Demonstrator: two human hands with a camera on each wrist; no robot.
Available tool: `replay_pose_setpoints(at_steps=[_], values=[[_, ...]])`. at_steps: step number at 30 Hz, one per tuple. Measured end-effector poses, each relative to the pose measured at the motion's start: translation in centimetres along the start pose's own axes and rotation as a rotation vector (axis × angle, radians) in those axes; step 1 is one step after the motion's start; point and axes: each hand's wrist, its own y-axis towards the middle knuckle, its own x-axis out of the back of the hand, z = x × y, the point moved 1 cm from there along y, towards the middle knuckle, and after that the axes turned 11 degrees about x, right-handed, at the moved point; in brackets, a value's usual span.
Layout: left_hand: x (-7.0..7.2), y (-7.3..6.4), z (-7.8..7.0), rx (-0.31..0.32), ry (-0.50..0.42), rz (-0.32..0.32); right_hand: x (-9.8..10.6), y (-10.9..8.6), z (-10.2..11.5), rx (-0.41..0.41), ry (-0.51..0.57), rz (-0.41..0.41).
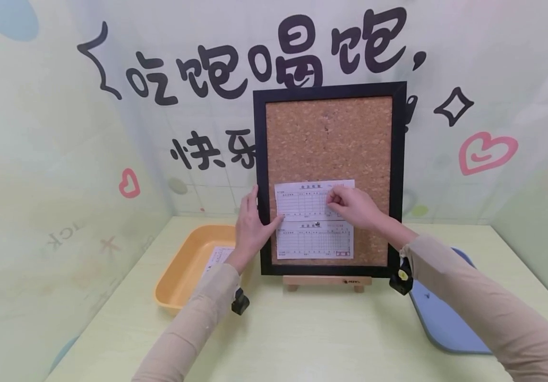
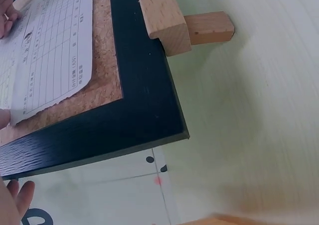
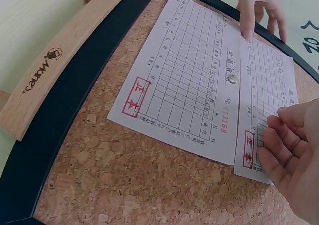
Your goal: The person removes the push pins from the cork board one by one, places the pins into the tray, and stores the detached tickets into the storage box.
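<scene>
"Where did the white printed upper paper slip (image 1: 300, 206) lie on the black-framed brown cork board (image 1: 328, 140)?"

"In the board's lower half, its long axis running across, roughly parallel to the board's base. A matching white lower slip (image 1: 309, 241) lay directly beneath, with a small silvery pin (image 3: 232, 79) near its top edge."

"And which grip was nearer?"

"The right hand (image 1: 356, 207) was over the upper slip's right half. That grip was narrow, thumb and fingertips together; whether anything small sat between them could not be told. The slip lay straight beyond those fingertips, toward the board, and that relation probably mattered most."

"And the left hand (image 1: 251, 225)?"

"It held the board's left edge, thumb touching the slips' left side near their seam, fingers beyond the frame."

"Was there room?"

"Bare cork stretched above the upper slip, with a narrower strip between its right end and the board's right frame. Downward, the lower slip left none."
</scene>
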Motion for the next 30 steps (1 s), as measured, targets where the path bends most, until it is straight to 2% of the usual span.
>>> replay_pose_setpoints(at_steps=[4,8,14,19,23,27,30], values=[[0.3,0.2,0.0,-0.036,0.05,-0.04,0.0,-0.4,-0.1,0.006,0.014,0.007],[0.9,0.6,-0.2,-0.11,0.095,-0.092,0.0,-0.7,-0.3,-0.001,0.026,0.012],[1.7,1.5,-0.4,-0.219,0.072,-0.118,-0.2,-1.2,-0.6,0.002,0.022,0.016],[2.1,2.3,-1.0,-0.263,0.055,-0.094,-0.4,-1.4,-0.7,0.004,0.018,0.02],[2.6,3.3,-2.1,-0.286,0.075,-0.051,-0.4,-1.5,-0.7,0.007,0.014,0.021],[3.0,4.0,-3.1,-0.276,0.072,0.006,-0.4,-1.4,-0.7,0.019,0.01,0.008],[3.0,4.3,-3.4,-0.245,0.076,0.069,-0.5,-1.4,-0.7,0.022,0.007,0.009]])
